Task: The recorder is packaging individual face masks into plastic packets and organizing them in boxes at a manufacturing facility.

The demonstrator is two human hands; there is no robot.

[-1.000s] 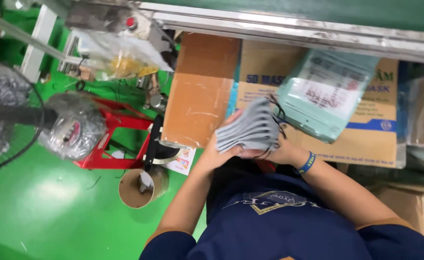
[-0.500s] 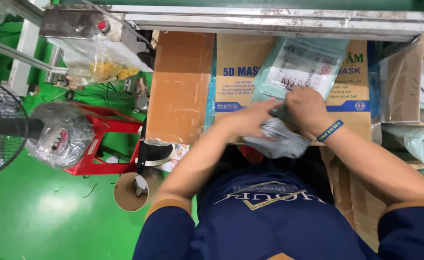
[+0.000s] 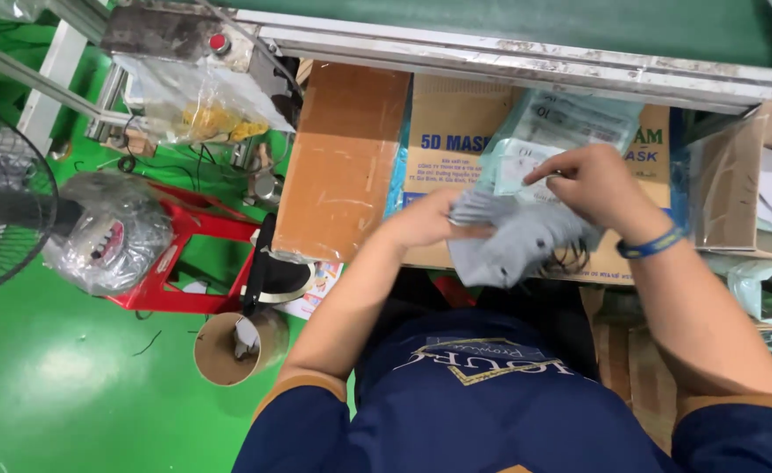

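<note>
My left hand (image 3: 425, 223) grips a stack of grey face masks (image 3: 513, 241) from the left side, with black ear loops hanging under it. My right hand (image 3: 592, 184), with a blue wristband, holds the mouth of a clear plastic pouch (image 3: 561, 131) just above the masks. The pouch lies against the front of a brown cardboard box (image 3: 439, 131) in front of me. The masks' upper edge touches the pouch opening.
A green conveyor with a metal rail (image 3: 509, 57) runs across the top. A plain cardboard panel (image 3: 342, 166) stands left of the box. A red stool (image 3: 198, 254), a fan (image 3: 0, 210) wrapped in plastic and a cardboard tube (image 3: 228, 350) stand on the green floor at left. More boxes (image 3: 736, 184) sit at right.
The grey masks came down from chest height toward the pouch. My right hand moved from the masks to the pouch's opening, and the view shifted slightly right.
</note>
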